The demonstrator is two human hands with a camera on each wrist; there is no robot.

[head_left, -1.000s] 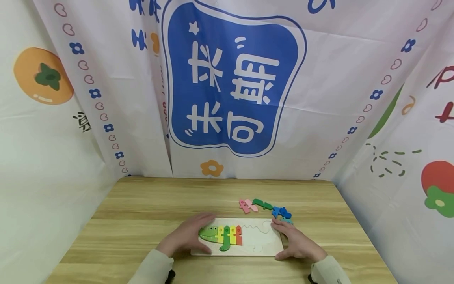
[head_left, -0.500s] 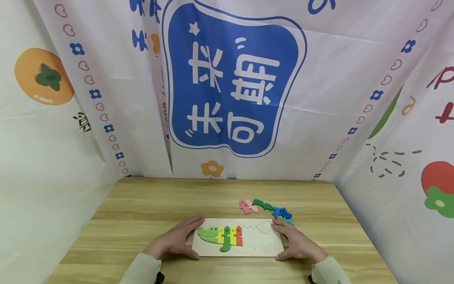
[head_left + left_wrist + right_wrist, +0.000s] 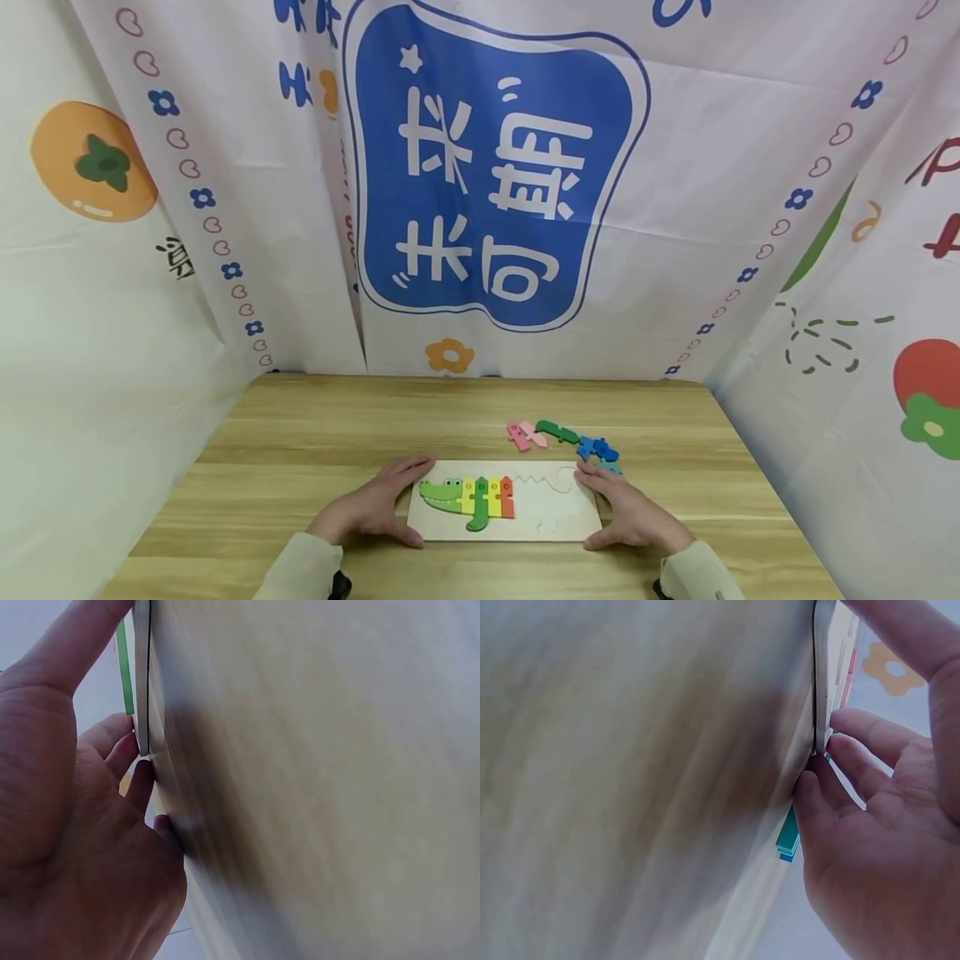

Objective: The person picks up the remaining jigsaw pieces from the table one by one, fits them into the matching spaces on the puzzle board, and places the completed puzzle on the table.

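Note:
A pale wooden puzzle board lies flat on the table in front of me. On its left half sits part of a crocodile: a green head, yellow and green body pieces, a green leg and a red piece. Outlines show on the bare right half. My left hand holds the left end, thumb at the near corner and fingers at the far one. Likewise my right hand spans the right end. Both wrist views show fingertips against the edge of the board.
Loose puzzle pieces lie behind the board to the right: two pink ones, a dark green one and several blue ones near my right fingers. Printed cloth hangs around the back and sides of the wooden table.
My left hand has moved left, off the crocodile's snout, to the board's left end, uncovering the whole head. The right hand and the board have hardly moved.

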